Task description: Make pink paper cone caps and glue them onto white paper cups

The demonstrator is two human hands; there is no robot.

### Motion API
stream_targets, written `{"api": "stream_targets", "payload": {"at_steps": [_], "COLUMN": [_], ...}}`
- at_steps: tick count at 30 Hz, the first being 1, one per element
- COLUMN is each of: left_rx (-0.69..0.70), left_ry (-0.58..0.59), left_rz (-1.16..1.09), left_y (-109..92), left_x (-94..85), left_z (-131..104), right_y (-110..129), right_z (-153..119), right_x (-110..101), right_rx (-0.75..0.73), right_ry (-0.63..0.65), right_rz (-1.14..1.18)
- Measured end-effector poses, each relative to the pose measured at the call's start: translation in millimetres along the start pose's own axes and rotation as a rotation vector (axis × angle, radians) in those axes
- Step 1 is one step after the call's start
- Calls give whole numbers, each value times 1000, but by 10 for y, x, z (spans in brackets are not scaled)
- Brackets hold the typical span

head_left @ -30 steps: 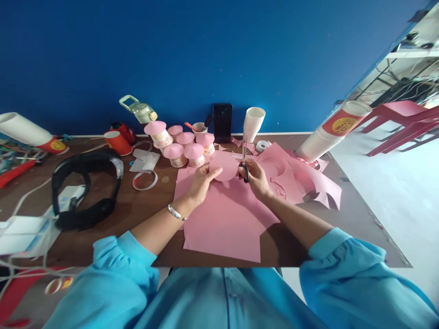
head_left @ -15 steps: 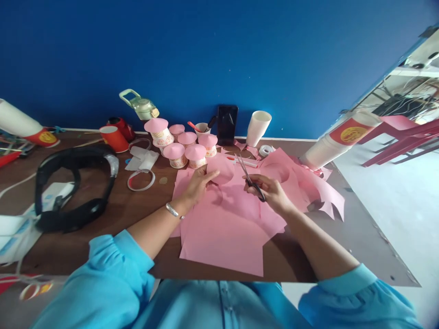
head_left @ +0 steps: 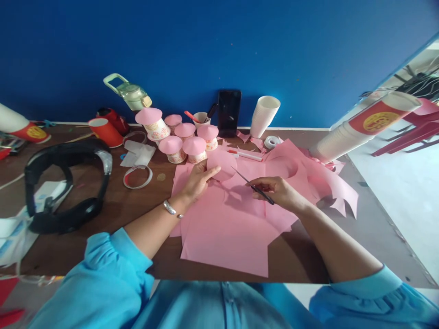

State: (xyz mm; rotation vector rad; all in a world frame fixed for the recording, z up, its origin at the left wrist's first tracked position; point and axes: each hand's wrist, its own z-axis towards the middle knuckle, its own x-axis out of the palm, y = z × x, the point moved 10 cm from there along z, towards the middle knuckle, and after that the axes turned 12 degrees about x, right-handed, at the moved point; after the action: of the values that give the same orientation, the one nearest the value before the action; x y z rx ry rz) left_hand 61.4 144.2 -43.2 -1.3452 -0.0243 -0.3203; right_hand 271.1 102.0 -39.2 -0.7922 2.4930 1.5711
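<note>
My left hand [head_left: 199,182] pinches the left edge of a round pink paper disc [head_left: 224,165], thumb on top. In my right hand [head_left: 277,193] is a pair of scissors [head_left: 255,188] with black handles. Their blades look closed, and the tips point up and left at the disc's right edge; whether they touch it I cannot tell. Beneath both hands lie overlapping pink paper sheets [head_left: 226,242]. Behind my left hand stand several patterned paper cups [head_left: 158,131] topped with shallow pink paper cones [head_left: 194,145].
Pink offcuts [head_left: 338,183] lie at the right beside a long cup stack [head_left: 346,132]. At the back are white cups [head_left: 264,116], a phone [head_left: 229,113], a tape roll [head_left: 272,142] and a bottle [head_left: 132,93]. A black headset-like band [head_left: 30,183] and red cup [head_left: 105,132] are left.
The scissors have swung from upright to a flatter slant, their blades closing and tips nearing the disc. My left hand keeps its hold on the disc. The view has shifted slightly.
</note>
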Motion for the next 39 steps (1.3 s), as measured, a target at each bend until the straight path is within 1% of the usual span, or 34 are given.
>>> {"api": "stream_targets", "payload": {"at_steps": [3,8,13,16,23,30,39], "left_rx": [0,-12,-28,-29,16,-4,-7], "left_ry": [32,47,24,22,74,53,61], "left_rz": [23,-23,-47,-45,-32,-58,-60], "left_y": [-26,-7,-8,-19,-43,-38,9], "left_x": [26,57,59,57,68,77,65], "left_z": [-6,-24,-36,-33,-8,-23,-19], "right_y": [13,-16,-44,-60,-51,-7,-28], "right_z": [-17,12,45,44,32,8,20], "right_x": [73,150,197,205,213,219,202], "right_rx": [-12,-22,-47,-46,-45,-65,-71], "right_ry": [-5,1,19,25,41,45,28], "right_rz": [-23,-11,29,50,56,51,64]}}
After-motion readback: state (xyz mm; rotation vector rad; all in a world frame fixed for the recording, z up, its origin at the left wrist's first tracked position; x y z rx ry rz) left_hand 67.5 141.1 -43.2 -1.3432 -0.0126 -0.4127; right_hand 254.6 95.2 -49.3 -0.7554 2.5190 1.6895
